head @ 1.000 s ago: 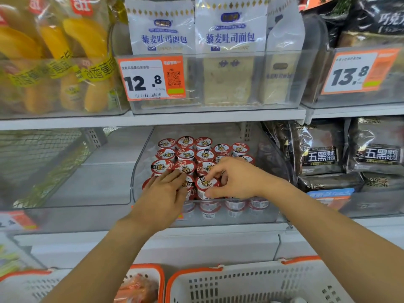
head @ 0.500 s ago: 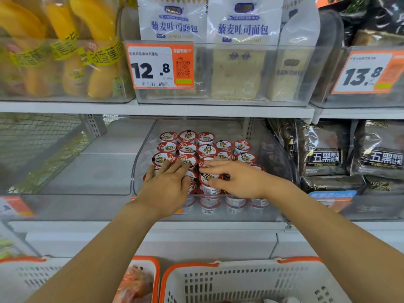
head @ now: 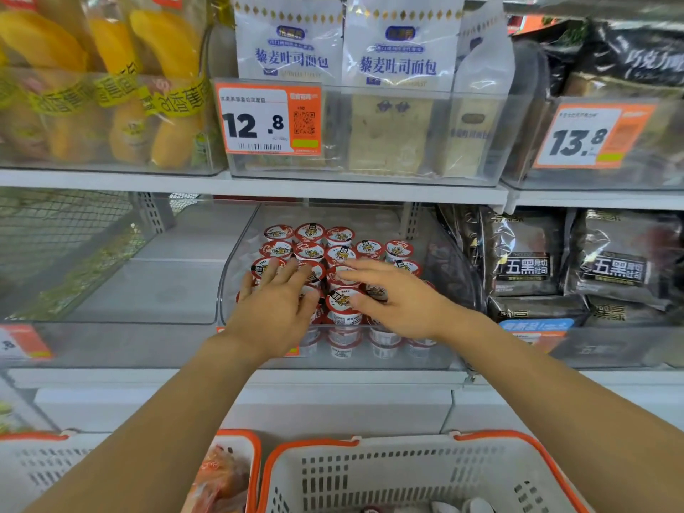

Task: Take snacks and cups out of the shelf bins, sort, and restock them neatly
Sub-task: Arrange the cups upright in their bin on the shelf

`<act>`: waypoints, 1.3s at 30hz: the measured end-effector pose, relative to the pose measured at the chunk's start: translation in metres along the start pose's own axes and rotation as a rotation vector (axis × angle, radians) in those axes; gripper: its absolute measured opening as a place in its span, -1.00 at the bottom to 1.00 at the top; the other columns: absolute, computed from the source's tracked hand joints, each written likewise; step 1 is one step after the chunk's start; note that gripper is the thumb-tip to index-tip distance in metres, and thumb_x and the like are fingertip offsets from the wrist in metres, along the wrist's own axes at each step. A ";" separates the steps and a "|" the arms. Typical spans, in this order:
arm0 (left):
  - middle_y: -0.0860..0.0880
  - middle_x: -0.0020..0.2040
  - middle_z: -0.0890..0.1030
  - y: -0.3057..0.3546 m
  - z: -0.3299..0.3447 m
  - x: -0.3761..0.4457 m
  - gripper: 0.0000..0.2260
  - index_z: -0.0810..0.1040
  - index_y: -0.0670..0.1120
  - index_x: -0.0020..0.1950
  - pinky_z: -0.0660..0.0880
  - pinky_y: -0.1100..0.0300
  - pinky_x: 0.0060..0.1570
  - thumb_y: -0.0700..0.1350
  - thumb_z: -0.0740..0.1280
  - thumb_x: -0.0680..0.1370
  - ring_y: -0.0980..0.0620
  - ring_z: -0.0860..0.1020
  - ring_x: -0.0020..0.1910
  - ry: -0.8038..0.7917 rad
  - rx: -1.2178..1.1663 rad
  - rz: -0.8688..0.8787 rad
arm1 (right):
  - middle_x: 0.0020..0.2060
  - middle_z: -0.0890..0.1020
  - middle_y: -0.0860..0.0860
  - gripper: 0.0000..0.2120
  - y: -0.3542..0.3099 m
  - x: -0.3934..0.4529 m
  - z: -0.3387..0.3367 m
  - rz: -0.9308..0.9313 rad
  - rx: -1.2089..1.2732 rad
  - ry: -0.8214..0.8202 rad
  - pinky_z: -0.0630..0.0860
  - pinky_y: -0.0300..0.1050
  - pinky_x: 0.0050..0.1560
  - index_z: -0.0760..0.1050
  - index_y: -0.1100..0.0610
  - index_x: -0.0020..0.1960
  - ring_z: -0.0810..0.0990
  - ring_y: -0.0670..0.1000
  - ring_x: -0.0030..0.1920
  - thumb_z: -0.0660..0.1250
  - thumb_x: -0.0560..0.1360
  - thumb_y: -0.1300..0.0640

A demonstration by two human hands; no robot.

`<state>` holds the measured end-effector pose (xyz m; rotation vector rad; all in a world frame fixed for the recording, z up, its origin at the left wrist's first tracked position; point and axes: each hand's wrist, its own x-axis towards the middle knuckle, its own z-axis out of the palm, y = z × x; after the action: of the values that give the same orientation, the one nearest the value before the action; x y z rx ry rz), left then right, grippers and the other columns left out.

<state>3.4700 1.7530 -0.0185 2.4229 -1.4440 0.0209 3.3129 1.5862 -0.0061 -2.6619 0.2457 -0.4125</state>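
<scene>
Cups [head: 338,249] with red-and-white foil lids, tiger graphic on the lids, lid text too small to read, packed in rows and stacked inside clear shelf bin [head: 459,290] on middle shelf. Left hand [head: 275,309] flat on the cups at the bin's left side, fingers spread and extended, not gripping. Right hand [head: 398,298] palm down on cups at centre-right, fingers stretched left, loosely open, thumb beside a front cup; no cup held. Upper shelf: white bread bags [head: 401,57] reading "藜麦吐司面包", orange price tag [head: 268,118] "12.8" with QR code. Right of it another price tag [head: 588,137] "13.8" in front of dark packs, "巧克力" partly readable. Upper left: yellow banana-shaped snack packs [head: 111,90], yellow band with "香蕉". Right of cup bin: black bread packs [head: 525,261] marked "五黑". Left neighbour bin [head: 111,320] clear. Below: two white baskets with orange rims [head: 407,472], the left one holding an orange packet [head: 222,475].
</scene>
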 end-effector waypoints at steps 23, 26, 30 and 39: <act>-0.07 0.43 0.39 0.032 0.284 -0.219 -0.44 0.41 -0.03 0.45 0.40 0.01 0.36 0.09 0.47 0.51 -0.10 0.45 0.36 -0.986 -0.241 -0.134 | 0.59 -0.01 0.16 -0.04 0.108 -0.363 0.197 0.851 -0.018 -0.745 0.36 0.13 0.42 -0.02 -0.07 0.64 0.32 0.27 0.46 0.51 0.45 -0.09; -0.12 0.50 0.13 0.018 0.307 -0.236 -0.28 0.25 0.02 0.54 0.30 0.07 0.41 -0.03 0.52 0.47 -0.18 0.32 0.43 -1.038 -0.191 -0.170 | 0.60 0.05 0.12 0.05 0.114 -0.367 0.214 0.834 -0.032 -0.766 0.28 0.18 0.44 -0.02 -0.06 0.64 0.18 0.27 0.53 0.59 0.38 -0.08; -0.15 0.54 0.08 0.012 0.324 -0.238 -0.25 0.22 0.02 0.56 0.27 0.08 0.41 -0.07 0.54 0.47 -0.19 0.29 0.45 -0.914 -0.255 -0.234 | 0.45 0.38 0.14 -0.09 0.118 -0.349 0.230 0.891 0.013 -0.758 0.38 0.11 0.40 0.30 0.05 0.52 0.34 0.21 0.43 0.65 0.29 0.01; -0.12 0.11 0.57 0.021 0.361 -0.235 -0.67 0.53 -0.11 0.21 0.42 0.15 -0.03 0.05 0.42 0.55 -0.09 0.56 0.06 -0.998 -0.326 -0.205 | 0.42 0.41 0.10 -0.03 0.136 -0.349 0.202 0.860 -0.130 -0.997 0.46 0.09 0.36 0.30 0.03 0.52 0.46 0.18 0.36 0.67 0.23 -0.09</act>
<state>3.2831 1.8447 -0.3964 2.3356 -1.3234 -1.5150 3.0359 1.6257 -0.3275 -2.2336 1.0051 1.1631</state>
